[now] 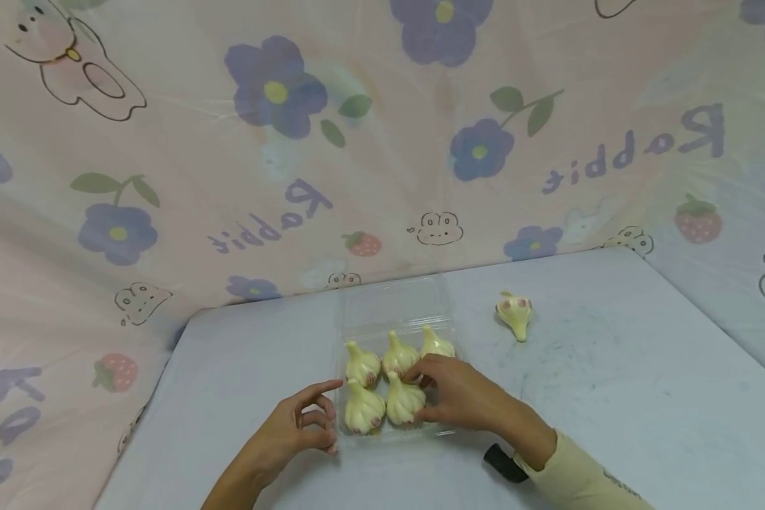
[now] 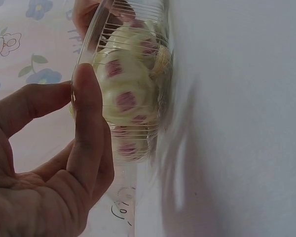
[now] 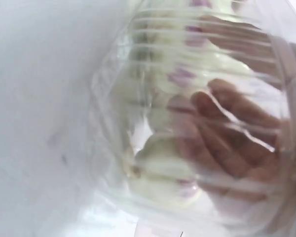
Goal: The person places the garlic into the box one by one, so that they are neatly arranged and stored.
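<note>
A clear plastic clamshell box [image 1: 389,440] lies with its lid [image 1: 392,304] folded back, holding several garlic bulbs [image 1: 363,409] in two rows. At the box's left side my left hand [image 1: 299,425] pinches the thin rim [image 2: 80,57] between finger and thumb. Inside the box, my right hand [image 1: 462,393] has its fingers and thumb around the right side of the front middle garlic bulb [image 1: 403,402]. Through the plastic wall, the right wrist view shows curled fingers [image 3: 187,128] against a bulb. The front right corner of the box is hidden beneath that hand.
One more garlic bulb [image 1: 515,314] lies on the white table [image 1: 612,368], right of the lid. A black object [image 1: 505,464] sits by the right wrist, partly covered by the sleeve. A printed cloth [image 1: 382,142] hangs behind the table.
</note>
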A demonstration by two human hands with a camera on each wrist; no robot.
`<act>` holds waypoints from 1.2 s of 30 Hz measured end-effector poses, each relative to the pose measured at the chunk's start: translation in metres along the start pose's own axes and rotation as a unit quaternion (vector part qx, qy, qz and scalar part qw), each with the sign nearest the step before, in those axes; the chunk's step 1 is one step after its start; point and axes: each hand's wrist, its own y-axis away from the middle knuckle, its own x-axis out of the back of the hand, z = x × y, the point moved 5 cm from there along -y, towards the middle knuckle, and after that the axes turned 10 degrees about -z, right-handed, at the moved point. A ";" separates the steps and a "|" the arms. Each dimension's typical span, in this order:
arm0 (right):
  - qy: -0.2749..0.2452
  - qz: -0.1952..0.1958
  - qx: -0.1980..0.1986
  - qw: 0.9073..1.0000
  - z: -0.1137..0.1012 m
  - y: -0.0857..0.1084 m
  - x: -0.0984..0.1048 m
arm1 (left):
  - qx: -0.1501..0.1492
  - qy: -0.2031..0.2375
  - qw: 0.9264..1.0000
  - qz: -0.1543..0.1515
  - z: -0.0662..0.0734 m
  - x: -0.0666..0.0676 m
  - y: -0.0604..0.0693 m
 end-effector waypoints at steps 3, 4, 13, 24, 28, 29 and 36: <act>-0.012 0.016 0.007 1.000 0.000 0.005 0.007 | 0.001 0.001 1.000 0.000 0.000 0.000 -0.001; -0.016 0.023 0.008 1.000 0.001 0.007 0.010 | 0.001 0.002 1.000 0.001 0.000 0.000 -0.001; -0.038 0.080 -0.009 0.996 0.028 0.025 0.040 | 0.005 0.004 1.000 0.004 -0.002 0.000 0.000; -0.008 0.149 -0.115 0.982 0.081 0.052 0.085 | 0.007 0.016 1.000 -0.001 -0.003 -0.001 0.001; -0.008 0.161 -0.141 0.977 0.101 0.061 0.095 | 0.000 0.011 1.000 0.000 -0.001 0.000 0.002; -0.007 0.163 -0.148 0.976 0.106 0.062 0.097 | -0.003 0.009 1.000 0.000 -0.001 0.000 0.001; -0.007 0.167 -0.209 0.963 0.136 0.073 0.100 | -0.001 0.013 1.000 -0.002 -0.001 -0.001 0.000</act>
